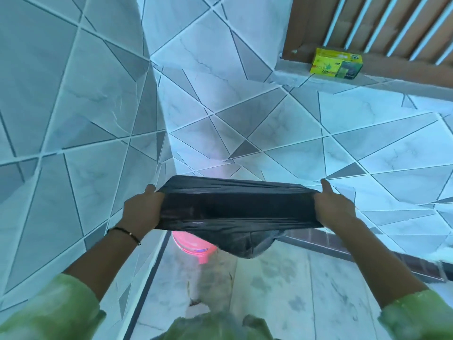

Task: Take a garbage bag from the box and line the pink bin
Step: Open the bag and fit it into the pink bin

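Note:
A black garbage bag [237, 207] is stretched wide between my two hands at chest height. My left hand [143, 208] grips its left edge and my right hand [334, 207] grips its right edge. The bag's bottom sags down in a pouch. Below it on the floor stands the pink bin [193, 247], mostly hidden by the bag; only part of its rim and side shows. The yellow and green garbage bag box [335, 63] rests on a ledge at the upper right, far from both hands.
Tiled walls with grey triangle patterns close in on the left and ahead, meeting at a corner behind the bin. A brown slatted door [392, 28] stands behind the ledge. A dark red strip [343, 244] runs along the wall base at right. Pale floor tiles lie below.

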Available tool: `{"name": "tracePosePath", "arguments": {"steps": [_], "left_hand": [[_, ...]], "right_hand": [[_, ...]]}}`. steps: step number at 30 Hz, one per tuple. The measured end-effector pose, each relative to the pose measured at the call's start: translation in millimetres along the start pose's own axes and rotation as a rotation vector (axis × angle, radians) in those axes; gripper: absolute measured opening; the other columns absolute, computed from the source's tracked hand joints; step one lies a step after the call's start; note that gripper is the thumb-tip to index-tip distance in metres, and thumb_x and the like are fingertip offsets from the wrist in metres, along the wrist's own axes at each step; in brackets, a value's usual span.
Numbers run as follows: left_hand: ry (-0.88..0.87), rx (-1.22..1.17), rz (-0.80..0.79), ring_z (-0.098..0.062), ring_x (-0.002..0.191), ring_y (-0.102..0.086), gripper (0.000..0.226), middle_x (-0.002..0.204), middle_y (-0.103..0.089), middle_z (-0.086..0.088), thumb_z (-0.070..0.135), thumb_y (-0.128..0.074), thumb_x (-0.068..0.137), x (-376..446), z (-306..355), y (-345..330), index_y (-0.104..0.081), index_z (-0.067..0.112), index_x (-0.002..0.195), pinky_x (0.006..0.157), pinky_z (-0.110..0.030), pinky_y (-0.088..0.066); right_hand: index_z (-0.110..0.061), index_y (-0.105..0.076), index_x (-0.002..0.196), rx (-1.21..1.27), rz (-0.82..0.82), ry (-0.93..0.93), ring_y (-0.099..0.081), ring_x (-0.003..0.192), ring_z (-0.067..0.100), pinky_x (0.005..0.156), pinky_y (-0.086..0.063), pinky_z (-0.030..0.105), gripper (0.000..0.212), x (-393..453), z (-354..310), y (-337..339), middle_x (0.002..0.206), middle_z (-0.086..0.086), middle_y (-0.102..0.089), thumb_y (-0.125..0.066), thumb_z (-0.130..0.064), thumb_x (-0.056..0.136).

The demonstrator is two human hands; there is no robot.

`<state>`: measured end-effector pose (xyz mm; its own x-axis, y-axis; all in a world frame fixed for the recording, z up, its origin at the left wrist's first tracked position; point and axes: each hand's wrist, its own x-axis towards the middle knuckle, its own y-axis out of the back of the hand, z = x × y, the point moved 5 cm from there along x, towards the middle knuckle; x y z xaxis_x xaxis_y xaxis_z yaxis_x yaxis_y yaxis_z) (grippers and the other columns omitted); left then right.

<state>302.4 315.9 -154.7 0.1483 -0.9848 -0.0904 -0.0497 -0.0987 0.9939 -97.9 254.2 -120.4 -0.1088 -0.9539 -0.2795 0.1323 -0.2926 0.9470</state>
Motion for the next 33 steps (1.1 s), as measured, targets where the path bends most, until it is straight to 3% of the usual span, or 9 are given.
{"name": "tracePosePath", "arguments": {"steps": [5, 10, 13, 16, 18, 20, 24, 28, 33], "left_hand": [[-0.036, -0.007, -0.007, -0.036, 0.077, -0.066, 0.021, 0.107, -0.052, -0.011, 0.016, -0.054, 0.083, 27, -32, 6, -0.060, 0.016, 0.103, 0.066, -0.038, -0.049], [-0.059, -0.026, -0.043, -0.033, 0.074, -0.065, 0.026, 0.104, -0.052, -0.009, 0.017, -0.053, 0.082, 41, -53, -10, -0.059, 0.020, 0.107, 0.063, -0.036, -0.049], [-0.073, -0.021, -0.068, -0.032, 0.075, -0.065, 0.027, 0.104, -0.051, -0.008, 0.017, -0.054, 0.081, 50, -57, -16, -0.057, 0.021, 0.107, 0.061, -0.034, -0.046], [-0.087, -0.002, -0.090, -0.034, 0.078, -0.065, 0.025, 0.106, -0.052, -0.009, 0.018, -0.056, 0.081, 57, -58, -19, -0.058, 0.019, 0.106, 0.059, -0.032, -0.041], [-0.089, 0.011, -0.103, -0.034, 0.081, -0.065, 0.026, 0.110, -0.052, -0.009, 0.020, -0.057, 0.081, 60, -59, -21, -0.058, 0.018, 0.107, 0.059, -0.031, -0.037], [-0.089, 0.018, -0.128, -0.033, 0.083, -0.065, 0.028, 0.112, -0.052, -0.009, 0.022, -0.057, 0.082, 63, -61, -24, -0.057, 0.019, 0.110, 0.059, -0.031, -0.037], [-0.105, 0.015, -0.166, -0.032, 0.085, -0.065, 0.032, 0.112, -0.051, -0.008, 0.027, -0.058, 0.082, 67, -60, -30, -0.056, 0.021, 0.114, 0.061, -0.031, -0.039], [-0.139, 0.032, -0.249, -0.030, 0.090, -0.066, 0.035, 0.117, -0.051, -0.006, 0.035, -0.059, 0.082, 65, -53, -50, -0.055, 0.023, 0.114, 0.064, -0.028, -0.038], [-0.129, -0.001, -0.361, -0.031, 0.092, -0.065, 0.032, 0.113, -0.052, -0.008, 0.033, -0.054, 0.084, 64, -50, -93, -0.055, 0.023, 0.115, 0.068, -0.031, -0.043]], "right_hand": [[-0.010, -0.049, 0.125, 0.010, 0.026, -0.007, -0.060, 0.099, 0.035, 0.078, -0.043, 0.034, 0.039, 19, -33, 6, 0.137, 0.012, -0.047, -0.041, -0.006, 0.087], [-0.017, -0.056, 0.111, -0.039, 0.019, 0.038, -0.063, 0.092, 0.030, 0.068, -0.042, 0.030, 0.032, 30, -54, 1, 0.136, 0.003, -0.041, -0.047, -0.005, 0.083], [-0.020, -0.049, 0.120, -0.022, -0.008, 0.020, -0.063, 0.090, 0.030, 0.070, -0.047, 0.031, 0.040, 34, -61, 4, 0.138, 0.005, -0.040, -0.051, -0.009, 0.082], [-0.027, -0.045, 0.126, -0.010, -0.066, 0.010, -0.061, 0.085, 0.028, 0.073, -0.048, 0.032, 0.045, 40, -68, 7, 0.154, 0.002, -0.023, -0.050, -0.014, 0.083], [-0.032, -0.049, 0.118, -0.017, -0.079, 0.027, -0.057, 0.075, 0.025, 0.069, -0.046, 0.030, 0.040, 44, -74, 9, 0.159, -0.001, -0.006, -0.049, -0.016, 0.082], [-0.034, -0.052, 0.112, -0.032, -0.088, 0.037, -0.056, 0.072, 0.025, 0.064, -0.043, 0.029, 0.035, 48, -77, 7, 0.159, -0.002, -0.003, -0.046, -0.016, 0.082], [-0.035, -0.053, 0.112, -0.054, -0.124, 0.026, -0.054, 0.074, 0.025, 0.062, -0.041, 0.029, 0.037, 57, -80, -1, 0.157, 0.000, -0.011, -0.045, -0.015, 0.082], [-0.032, -0.052, 0.114, -0.118, -0.165, 0.044, -0.062, 0.082, 0.023, 0.060, -0.040, 0.028, 0.037, 65, -78, -21, 0.134, 0.001, -0.035, -0.047, -0.017, 0.080], [-0.025, -0.051, 0.111, -0.094, -0.174, 0.017, -0.064, 0.089, 0.027, 0.066, -0.045, 0.032, 0.032, 83, -86, -57, 0.114, 0.003, -0.042, -0.045, -0.015, 0.081]]}}
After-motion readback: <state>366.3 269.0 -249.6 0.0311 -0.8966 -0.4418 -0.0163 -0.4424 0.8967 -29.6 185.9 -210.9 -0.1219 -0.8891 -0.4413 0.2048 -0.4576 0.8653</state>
